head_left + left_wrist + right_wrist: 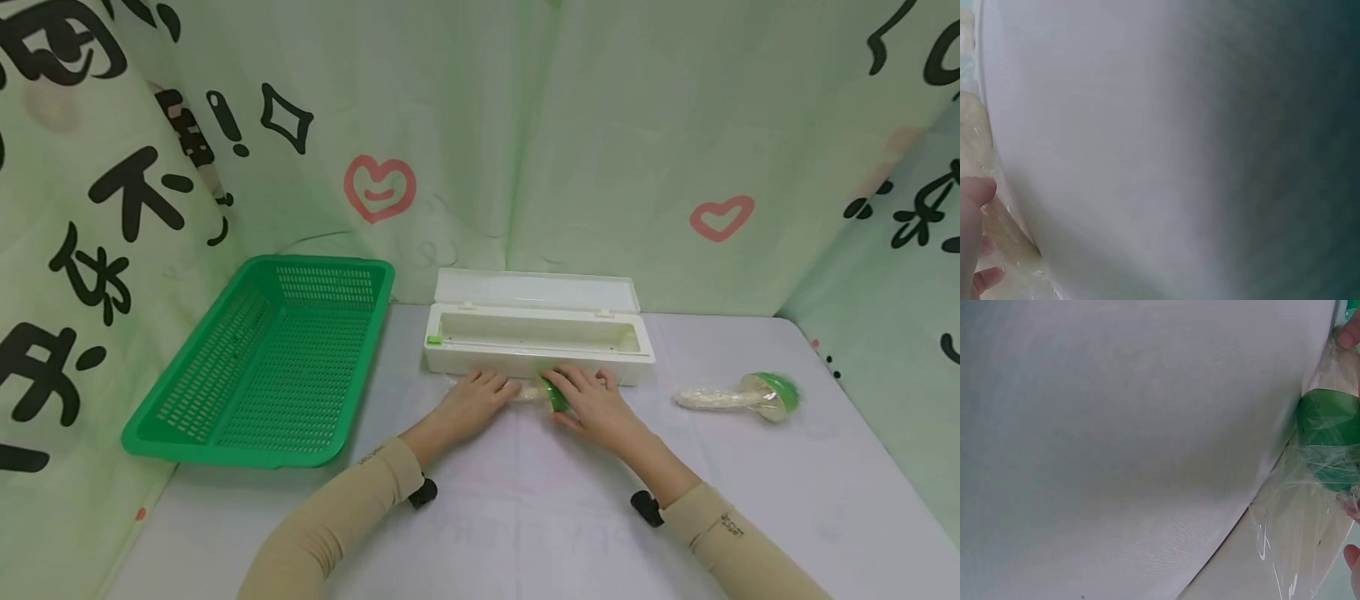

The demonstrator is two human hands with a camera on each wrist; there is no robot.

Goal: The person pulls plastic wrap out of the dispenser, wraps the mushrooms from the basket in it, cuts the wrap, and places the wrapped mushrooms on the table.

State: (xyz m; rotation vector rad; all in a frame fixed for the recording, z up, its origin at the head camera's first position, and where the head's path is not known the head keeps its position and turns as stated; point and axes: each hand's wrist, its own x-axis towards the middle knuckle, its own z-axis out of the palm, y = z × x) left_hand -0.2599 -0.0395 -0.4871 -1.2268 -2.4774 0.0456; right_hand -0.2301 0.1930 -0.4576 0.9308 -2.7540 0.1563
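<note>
In front of a white box (540, 365), both hands are on a clear-wrapped item with a pale shaft (528, 393) and a rounded green end (553, 396). My left hand (474, 404) pinches the shaft, with its thumb and fingers on either side in the left wrist view. At the green end, my right hand (596, 408) holds the item between thumb and fingers. Loose clear wrapping (1291, 525) spreads beyond the green end in the right wrist view. A similar wrapped item (738, 397) lies to the right, its green end pointing right.
The white box has its hinged lid (536, 290) raised at the back. A green slotted basket (330, 450) stands at the left. Pale printed curtains (465, 125) enclose the white-covered table (540, 517) at the back and sides.
</note>
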